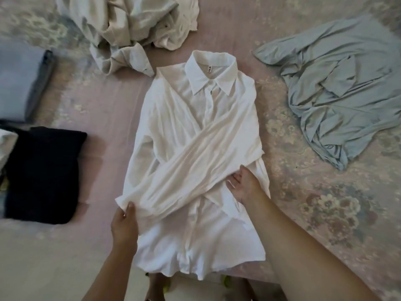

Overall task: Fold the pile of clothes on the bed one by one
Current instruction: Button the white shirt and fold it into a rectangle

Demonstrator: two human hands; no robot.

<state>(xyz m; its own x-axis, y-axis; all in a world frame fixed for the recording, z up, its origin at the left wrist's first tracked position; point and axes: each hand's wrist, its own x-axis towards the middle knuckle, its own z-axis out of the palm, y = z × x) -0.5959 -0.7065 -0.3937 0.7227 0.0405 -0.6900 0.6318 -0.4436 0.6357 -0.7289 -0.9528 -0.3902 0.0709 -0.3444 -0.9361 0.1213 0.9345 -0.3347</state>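
Over on the far left, a folded light-blue garment (19, 83) and a folded dark garment (43, 172) sit side by side on the bed (325, 213), jobs that look finished. Moving in, the left hand (124, 224) pinches the cuff (123, 202) of the sleeve (191, 164) that runs diagonally across the white shirt (195, 131), thumb and fingers closed on the fabric. The shirt lies face up in the middle of the bed, collar (209, 72) away from the person, both sleeves crossed over the chest. The right hand (244, 184) rests under that same sleeve's edge, fingers relaxed, gripping nothing. Here is the risk: the fabric looks thin and slippery, so a tug on the cuff could drag the crossed sleeves askew and spoil the line; and the hem (195, 263) hangs at the near edge of the bed, so a careless lift may slide the whole shirt off. Above, a crumpled beige garment (130, 25) waits; on the right, a crumpled pale-blue garment (338, 88) too, either easy to snag. Containers? None in view, so nothing to report inside one.
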